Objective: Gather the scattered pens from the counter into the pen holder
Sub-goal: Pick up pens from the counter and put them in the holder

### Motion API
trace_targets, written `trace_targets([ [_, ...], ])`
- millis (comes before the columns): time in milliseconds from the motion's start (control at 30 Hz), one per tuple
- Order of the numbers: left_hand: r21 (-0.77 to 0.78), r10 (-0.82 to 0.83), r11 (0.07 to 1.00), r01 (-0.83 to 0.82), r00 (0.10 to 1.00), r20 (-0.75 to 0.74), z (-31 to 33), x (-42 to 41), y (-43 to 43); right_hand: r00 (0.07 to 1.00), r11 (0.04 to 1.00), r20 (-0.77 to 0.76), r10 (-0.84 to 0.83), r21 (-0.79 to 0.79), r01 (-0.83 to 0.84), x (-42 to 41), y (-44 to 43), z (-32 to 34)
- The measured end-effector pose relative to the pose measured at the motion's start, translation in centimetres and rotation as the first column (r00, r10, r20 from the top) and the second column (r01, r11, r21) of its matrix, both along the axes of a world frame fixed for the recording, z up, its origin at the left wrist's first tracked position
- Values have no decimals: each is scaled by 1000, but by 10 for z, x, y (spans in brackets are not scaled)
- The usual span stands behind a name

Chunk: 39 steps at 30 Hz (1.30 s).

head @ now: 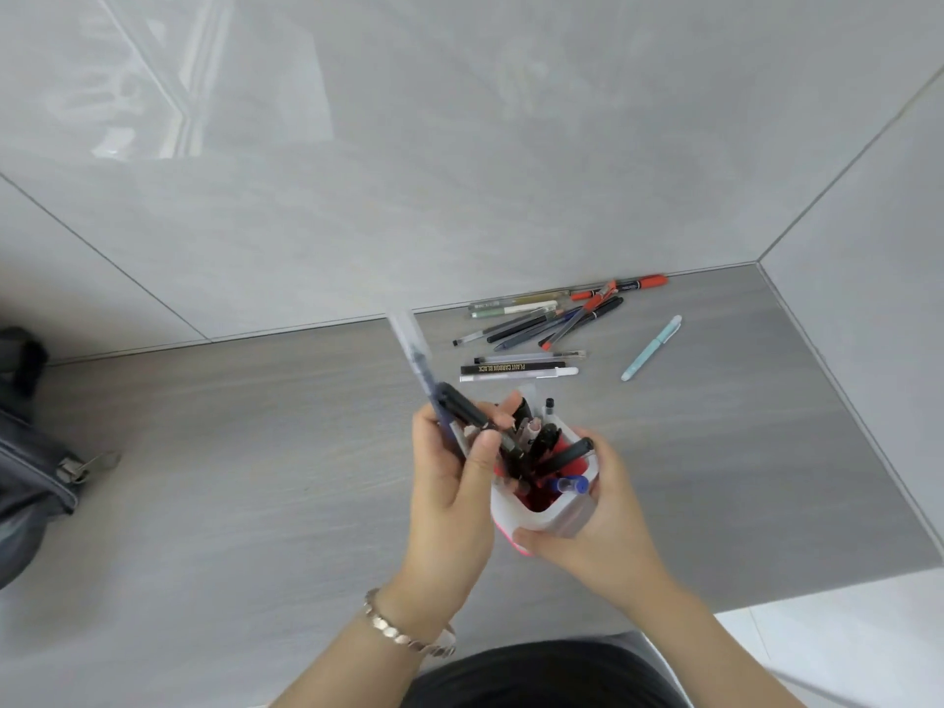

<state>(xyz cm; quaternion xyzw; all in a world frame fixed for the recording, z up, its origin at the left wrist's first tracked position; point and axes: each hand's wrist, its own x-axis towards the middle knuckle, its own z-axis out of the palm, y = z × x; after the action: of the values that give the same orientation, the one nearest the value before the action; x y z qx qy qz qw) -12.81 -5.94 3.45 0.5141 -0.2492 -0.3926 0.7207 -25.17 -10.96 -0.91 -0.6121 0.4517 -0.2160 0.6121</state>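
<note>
The pen holder [549,513] is held at the bench [255,477] centre by the right hand [603,528], while two pens [449,406] are gripped in the left hand [449,482]. Loose pens [536,324] are scattered at one o'clock by the wall, and a grey bag [30,467] is seen at nine o'clock.

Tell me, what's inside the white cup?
Inside the pen holder stand several black pens and a blue-capped pen, against a red lining. The lower parts of the pens and the bottom are hidden.

Tiled home counter [255,503], bag [30,477]
</note>
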Motion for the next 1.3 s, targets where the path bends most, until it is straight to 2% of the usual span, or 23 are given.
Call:
trace_targets([
  [233,111,-150,984,139,984,93,-3,-20,-6,998,999,-44,-39,-2,39,-3,5,-8],
  [300,86,-103,992,96,991,85,-1,-15,-4,997,999,-59,-47,-22,46,-7,4,-8],
  [467,43,131,990,-135,987,95,11,13,-1,998,999,-42,-35,-7,35,-13,2,-6],
  [533,56,146,987,-148,989,35,20,24,1,997,999,-62,-38,-25,36,-16,2,-6],
  [633,27,83,996,-79,979,-187,31,32,3,996,998,-78,-51,-35,48,-16,0,-4],
  [667,25,76,997,-72,973,-218,33,33,4,996,998,-78,-50,-39,47,-15,0,-4],
  [733,26,101,995,-97,971,-215,34,32,3,996,998,-77,-46,-38,43,-14,0,-2],
  [833,-51,123,990,-134,975,-187,35,25,2,996,999,-77,-40,-31,38,-13,1,-1],
  [967,-36,63,997,-65,996,-57,18,9,2,998,999,-49,-31,-32,29,-9,4,5],
  [1033,21,6,1000,-10,987,161,6,0,6,999,999,-37,-9,-49,7,-8,4,5],
  [1067,57,-44,998,27,949,311,2,-4,8,999,998,-45,10,-64,-13,-8,4,4],
  [1100,98,-99,993,60,880,465,-3,-5,9,998,997,-51,25,-78,-29,-8,3,3],
  [1167,132,-140,989,62,656,741,-13,-3,11,998,994,-40,43,-94,-47,-7,3,2],
  [1233,78,-66,997,-5,476,877,-21,1,12,998,993,-33,50,-107,-53,-7,4,3],
  [1300,18,26,995,-95,442,897,-19,7,12,998,989,-42,53,-133,-58,-7,3,5],
])
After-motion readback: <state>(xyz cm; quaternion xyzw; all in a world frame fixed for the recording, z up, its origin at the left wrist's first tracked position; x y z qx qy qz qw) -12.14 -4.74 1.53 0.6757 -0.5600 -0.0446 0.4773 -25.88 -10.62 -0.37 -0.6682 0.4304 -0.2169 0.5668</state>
